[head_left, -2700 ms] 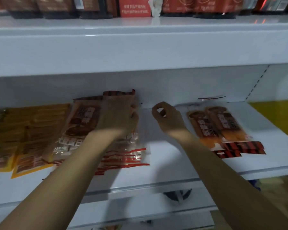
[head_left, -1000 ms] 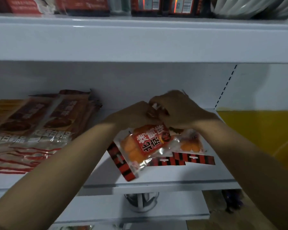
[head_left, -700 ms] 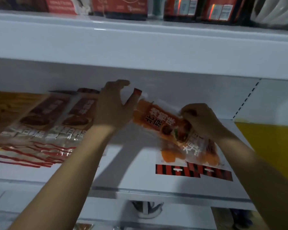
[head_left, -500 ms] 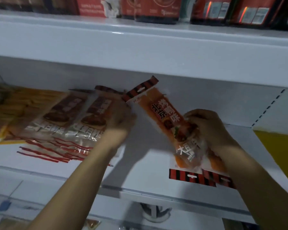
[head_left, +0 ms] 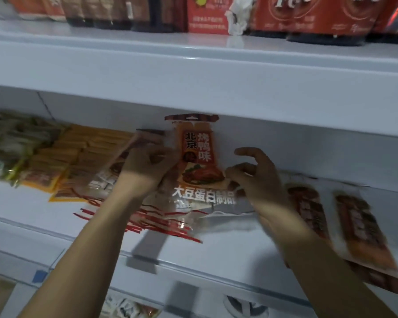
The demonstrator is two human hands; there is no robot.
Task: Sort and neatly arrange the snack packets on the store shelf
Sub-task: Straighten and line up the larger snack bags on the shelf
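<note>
Orange packet point(head_left: 197, 154) stands upright on the shelf point(head_left: 228, 246), pinched between left hand point(head_left: 145, 168) and right hand point(head_left: 255, 180). Judged step: placement onto the brown packet stack point(head_left: 106, 180); next, lay it flat and square the edges.

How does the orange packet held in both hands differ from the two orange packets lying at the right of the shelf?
The held packet stands upright, header at the top; the two packets on the right lie flat on the shelf.
The left hand and right hand grip the held packet by its sides; nothing touches the two on the right.
The held packet's print reads sharply; the others are blurred.
All look alike in orange colouring and long shape.
</note>
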